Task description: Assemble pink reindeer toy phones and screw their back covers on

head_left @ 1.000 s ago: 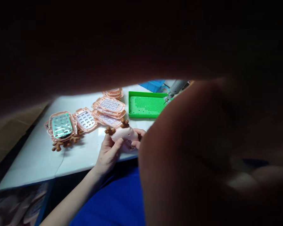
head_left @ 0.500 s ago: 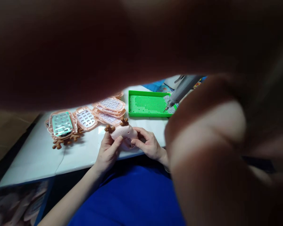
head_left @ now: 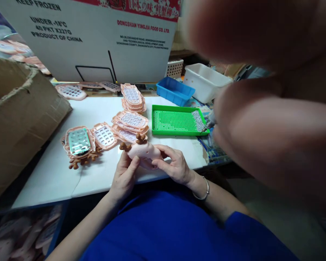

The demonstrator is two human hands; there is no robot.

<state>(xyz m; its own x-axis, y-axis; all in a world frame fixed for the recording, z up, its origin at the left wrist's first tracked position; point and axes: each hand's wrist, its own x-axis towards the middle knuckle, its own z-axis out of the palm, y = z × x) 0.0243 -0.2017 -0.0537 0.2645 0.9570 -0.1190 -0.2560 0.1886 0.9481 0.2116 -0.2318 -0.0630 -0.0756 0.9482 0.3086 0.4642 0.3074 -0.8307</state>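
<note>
Both hands (head_left: 125, 177) (head_left: 177, 166) grip a pink antlered casing (head_left: 144, 150) before a carton (head_left: 97, 50) (marked "DONGSHAN YINGJIA FOOD CO. LTD.").

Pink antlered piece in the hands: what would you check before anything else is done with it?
1. Left hand holding the pink piece: ok, thumb on its near side.
2. Right hand on it: ok, at its other end.
3. Both brown antlers on: ok.
4. Silver bits in the green tray: ok, heaped at its right end.
5. Piece fully closed: cannot tell, hands cover parts.
6. Clear view rightward: not ok, a blurred shape blocks it.
</note>
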